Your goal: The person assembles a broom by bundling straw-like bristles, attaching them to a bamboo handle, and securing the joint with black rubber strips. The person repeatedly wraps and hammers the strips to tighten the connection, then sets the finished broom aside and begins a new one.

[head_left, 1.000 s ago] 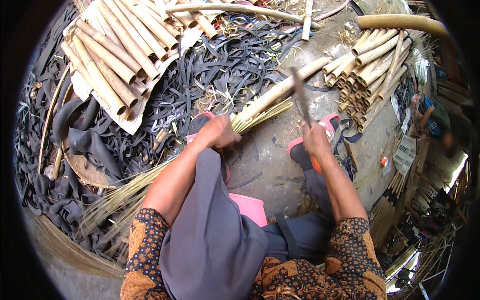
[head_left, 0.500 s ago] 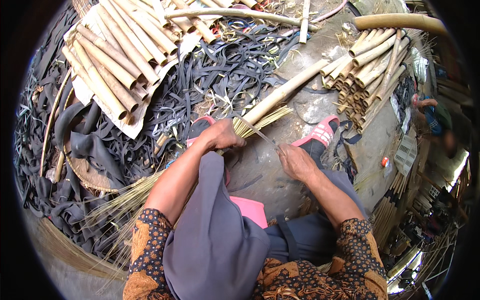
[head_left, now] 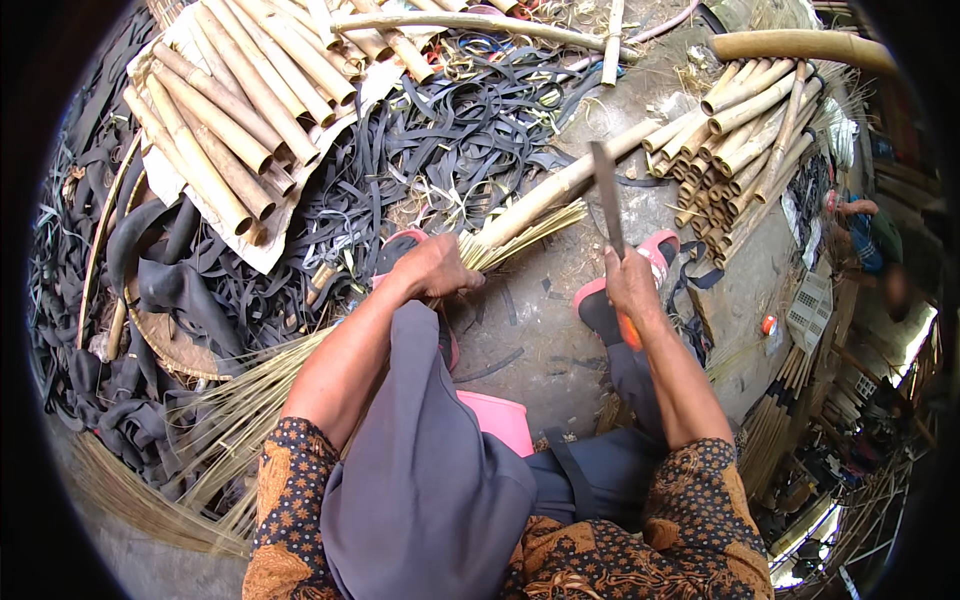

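My left hand (head_left: 437, 268) is closed round a bundle of thin straw-coloured sticks (head_left: 528, 236). Their butt ends stick out to the right of my fist, along a bamboo pole (head_left: 556, 192) on the ground; their thin tails (head_left: 262, 392) spread out behind my left forearm. In my right hand (head_left: 632, 284) is a long knife (head_left: 607, 192), its dark blade pointing away from me and apart from the sticks. Part of an orange handle shows below that hand, which is above my right sandal (head_left: 590, 292).
Cut bamboo tubes (head_left: 240, 90) lie on a pale sheet at the far left. More tubes (head_left: 740, 140) are stacked at the far right. Black rubber strips (head_left: 440, 130) cover the ground on the left. A pink container (head_left: 500, 420) is between my legs. Another person (head_left: 868, 235) is at the right edge.
My right hand has moved right and away from the bundle. The knife blade has swung from across the sticks to pointing away from me. My left hand has hardly moved.
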### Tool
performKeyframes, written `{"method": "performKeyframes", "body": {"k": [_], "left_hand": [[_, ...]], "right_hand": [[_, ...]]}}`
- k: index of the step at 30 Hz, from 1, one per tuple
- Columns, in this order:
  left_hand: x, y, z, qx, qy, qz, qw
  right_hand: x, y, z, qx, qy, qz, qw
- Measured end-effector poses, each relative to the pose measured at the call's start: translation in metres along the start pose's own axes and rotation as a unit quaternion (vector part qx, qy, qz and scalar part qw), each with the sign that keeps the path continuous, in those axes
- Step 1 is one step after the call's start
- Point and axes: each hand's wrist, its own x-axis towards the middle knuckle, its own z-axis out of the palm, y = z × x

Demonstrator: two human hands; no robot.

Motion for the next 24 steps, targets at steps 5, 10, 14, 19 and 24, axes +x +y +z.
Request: {"method": "performKeyframes", "body": {"k": [5, 10, 14, 19, 24], "left_hand": [[0.010, -0.005, 0.002, -0.095, -0.012, 0.045, 0.994], [0.012, -0.007, 0.006, -0.082, -0.041, 0.023, 0.995], [0.019, -0.007, 0.002, -0.106, -0.021, 0.042, 0.993], [0.005, -0.002, 0.004, -0.125, -0.040, 0.027, 0.991], [-0.009, 0.002, 0.015, 0.067, 0.148, -0.004, 0.987]], "right_hand": [[-0.019, 0.010, 0.011, -0.165, -0.101, -0.245, 0.950], [-0.036, -0.006, 0.023, -0.039, -0.087, -0.136, 0.986], [-0.047, -0.019, 0.024, -0.145, -0.164, -0.208, 0.953], [-0.060, -0.025, 0.039, -0.046, -0.161, -0.143, 0.975], [-0.039, -0.017, 0.032, -0.124, -0.143, -0.192, 0.963]]}}
